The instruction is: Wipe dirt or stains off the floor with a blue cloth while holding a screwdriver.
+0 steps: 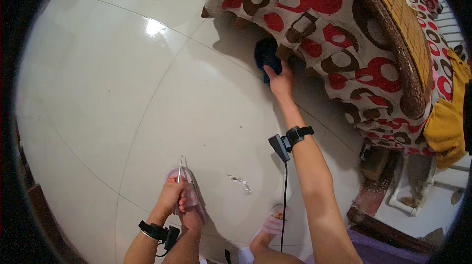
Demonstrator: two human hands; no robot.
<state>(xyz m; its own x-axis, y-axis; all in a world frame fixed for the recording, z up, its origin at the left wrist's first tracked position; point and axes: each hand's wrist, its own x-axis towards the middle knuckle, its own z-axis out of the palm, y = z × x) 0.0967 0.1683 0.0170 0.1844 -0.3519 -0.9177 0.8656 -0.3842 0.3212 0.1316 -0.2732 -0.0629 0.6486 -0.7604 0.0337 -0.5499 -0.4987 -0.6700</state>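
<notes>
My right hand reaches to the lower edge of a red, brown and beige patterned cloth cover and has its thumb and fingers around a dark blue object, whose kind I cannot tell; part of it lies in shadow. Low in the view, my left hand is closed around a thin metal rod, which points away from me above my slippered foot. The rod's lower part is hidden in the fist. Both wrists wear black straps with small devices.
Small white and brown debris lies on the pale tiled floor. A curved wooden edge tops the covered furniture. At the right are a yellow cloth and white pipes. A black cable hangs from the right wrist device.
</notes>
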